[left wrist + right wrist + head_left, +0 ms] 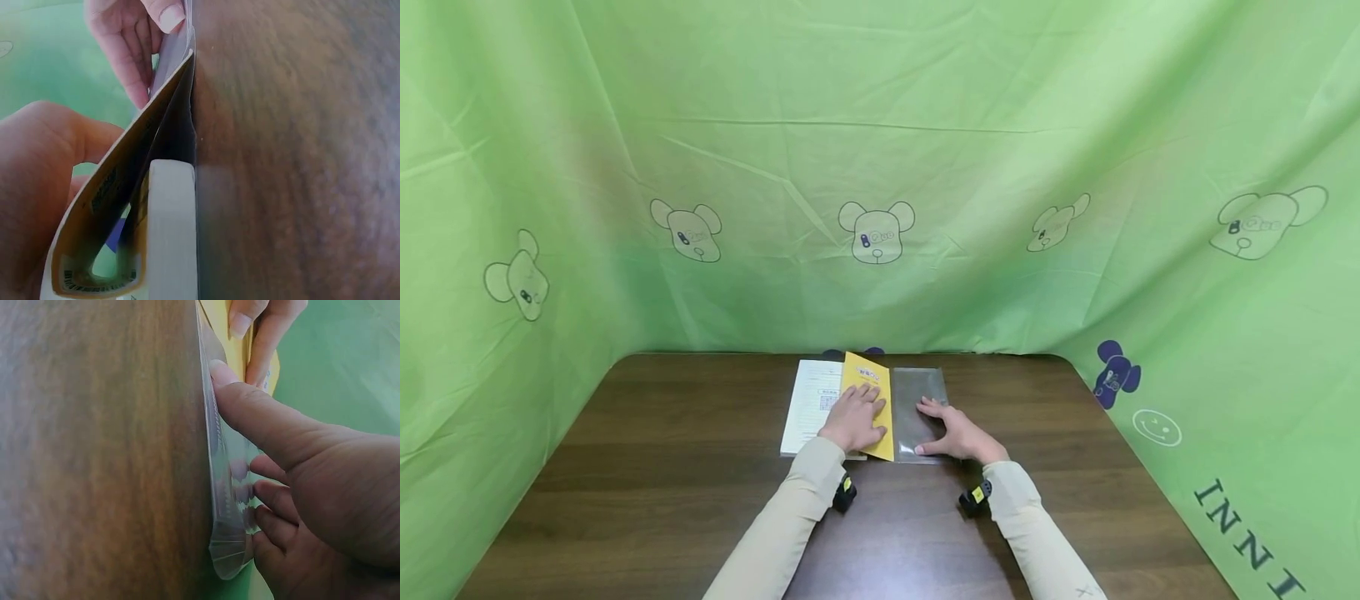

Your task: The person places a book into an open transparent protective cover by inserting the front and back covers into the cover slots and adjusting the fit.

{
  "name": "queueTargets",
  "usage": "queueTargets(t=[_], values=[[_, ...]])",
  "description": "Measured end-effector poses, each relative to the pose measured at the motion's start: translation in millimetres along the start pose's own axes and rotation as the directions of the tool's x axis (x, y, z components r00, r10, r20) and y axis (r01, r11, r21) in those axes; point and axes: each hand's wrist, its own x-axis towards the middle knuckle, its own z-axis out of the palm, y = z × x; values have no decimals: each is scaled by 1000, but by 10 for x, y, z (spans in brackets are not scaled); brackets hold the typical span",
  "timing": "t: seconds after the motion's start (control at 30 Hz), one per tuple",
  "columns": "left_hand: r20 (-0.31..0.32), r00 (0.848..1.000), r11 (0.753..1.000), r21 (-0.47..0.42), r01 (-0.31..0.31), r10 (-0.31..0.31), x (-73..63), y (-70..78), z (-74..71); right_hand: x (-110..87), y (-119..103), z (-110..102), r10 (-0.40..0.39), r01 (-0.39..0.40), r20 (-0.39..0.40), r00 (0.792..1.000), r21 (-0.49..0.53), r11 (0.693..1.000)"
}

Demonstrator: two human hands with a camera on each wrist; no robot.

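Observation:
A thick book lies on the table at the far middle in the head view, its white printed page (pixel 805 408) facing up at the left. Its yellow cover (pixel 867 372) stands partly raised, curving back over the page block (pixel 172 225) in the left wrist view. My left hand (pixel 853 421) rests on the yellow cover with fingers extended. Right of it lies a clear plastic sleeve (pixel 913 400), overlapping the cover's edge. My right hand (pixel 958 435) touches the sleeve with spread fingers, thumb (pixel 224 374) at its near edge and fingertips farther back.
The dark wooden table (pixel 662 467) reaches out on both sides. A green cloth (pixel 760 167) with bear drawings hangs behind and beside it. Black wrist cameras (pixel 973 498) sit under both cuffs.

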Motion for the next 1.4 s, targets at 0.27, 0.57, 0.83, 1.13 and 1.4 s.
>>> queueTargets(t=[0.27,0.57,0.83,1.13,1.4], values=[[19,1000,1000,20,10,-11,17,51,4,-38,-2,-15,-24,24,-9,1000,3,1000],[4,1000,1000,12,-7,7,10,94,31,-45,-13,-5,-22,22,8,1000,-22,1000],[-7,1000,1000,16,-18,18,3,116,10,-45,-3,3,-32,33,7,999,-19,999],[-15,1000,1000,2,-20,20,-8,132,6,-57,-8,-4,-40,41,22,999,-43,998],[-6,1000,1000,6,-11,11,0,139,28,-66,-19,-6,-52,53,30,998,-42,998]])
